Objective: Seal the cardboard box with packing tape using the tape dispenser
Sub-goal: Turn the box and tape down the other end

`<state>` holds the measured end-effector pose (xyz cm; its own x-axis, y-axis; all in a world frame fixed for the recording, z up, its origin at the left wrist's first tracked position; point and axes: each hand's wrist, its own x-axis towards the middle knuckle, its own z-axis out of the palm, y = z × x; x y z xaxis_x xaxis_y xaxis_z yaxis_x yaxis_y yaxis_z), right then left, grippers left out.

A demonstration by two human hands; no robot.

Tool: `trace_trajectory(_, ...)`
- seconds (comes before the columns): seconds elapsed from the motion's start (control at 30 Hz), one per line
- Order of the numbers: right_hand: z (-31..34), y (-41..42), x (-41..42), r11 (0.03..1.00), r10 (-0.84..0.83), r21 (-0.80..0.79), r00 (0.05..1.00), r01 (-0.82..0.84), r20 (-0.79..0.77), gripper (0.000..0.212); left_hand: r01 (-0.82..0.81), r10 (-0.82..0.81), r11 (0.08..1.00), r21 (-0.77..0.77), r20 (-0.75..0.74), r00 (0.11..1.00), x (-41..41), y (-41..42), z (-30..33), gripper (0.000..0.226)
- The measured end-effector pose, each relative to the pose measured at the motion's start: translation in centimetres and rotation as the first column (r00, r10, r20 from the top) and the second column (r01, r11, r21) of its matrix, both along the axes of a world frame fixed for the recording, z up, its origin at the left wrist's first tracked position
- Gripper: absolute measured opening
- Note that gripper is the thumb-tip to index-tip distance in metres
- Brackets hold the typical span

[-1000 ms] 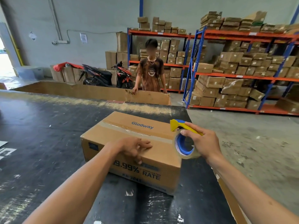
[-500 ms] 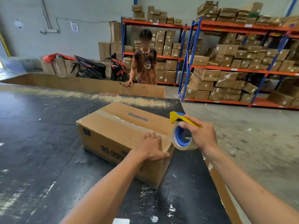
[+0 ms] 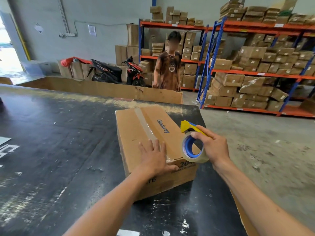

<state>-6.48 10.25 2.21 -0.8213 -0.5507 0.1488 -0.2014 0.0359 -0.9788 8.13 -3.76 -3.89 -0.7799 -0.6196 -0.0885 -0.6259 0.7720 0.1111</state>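
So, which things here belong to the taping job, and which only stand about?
Job: box, tape dispenser, left hand, right hand.
Standing about: motorbikes, shelves, person, cardboard sheet.

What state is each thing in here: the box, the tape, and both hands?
cardboard box: closed, tape strip along its top seam.
tape dispenser: held beside the box's near right corner, roll loaded.
left hand: flat on the box top, fingers straight.
right hand: grips the dispenser.
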Motion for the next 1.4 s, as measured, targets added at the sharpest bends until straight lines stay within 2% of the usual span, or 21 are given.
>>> trace_trajectory(0.1,-0.1,-0.1,-0.2,1.000,0.021,-0.016,1.000,-0.021,0.004,0.042,0.108,-0.108,0.994,-0.005,-0.034,0.994,0.4,-1.3,0.0,0.118)
trace_trajectory(0.27,-0.2,-0.6,0.5,0.998,0.053,-0.041,0.998,-0.052,0.020,0.041,0.273,-0.271,0.961,0.050,-0.046,0.961,3.1,-4.5,0.9,0.112)
trace_trajectory(0.4,-0.4,-1.2,1.1,0.994,0.100,-0.057,0.994,-0.097,0.048,0.043,0.345,-0.338,0.935,0.081,-0.084,0.937,3.7,-5.9,0.7,0.114)
trace_trajectory(0.6,-0.1,-2.5,2.6,0.992,0.124,-0.013,0.992,-0.124,0.021,0.048,0.330,-0.324,0.939,0.101,-0.068,0.944,3.2,-6.2,1.0,0.115)
trace_trajectory(0.9,-0.2,-3.0,4.8,0.984,0.178,0.023,0.984,-0.178,0.002,0.042,0.352,-0.343,0.928,0.125,-0.088,0.935,3.3,-6.5,0.8,0.111)
trace_trajectory(1.07,-0.2,-2.7,4.7,0.983,0.182,0.021,0.983,-0.182,-0.015,0.041,0.402,-0.391,0.909,0.109,-0.104,0.914,3.4,-6.7,1.2,0.108)
trace_trajectory(1.33,-0.2,-1.8,4.1,0.985,0.168,0.055,0.984,-0.164,-0.064,0.047,0.383,-0.376,0.923,0.047,-0.105,0.921,3.6,-6.2,0.9,0.113)
trace_trajectory(1.4,0.1,-0.9,4.0,0.983,0.180,0.062,0.977,-0.174,-0.116,0.046,0.378,-0.357,0.917,0.127,-0.164,0.920,4.0,-6.0,1.2,0.108)
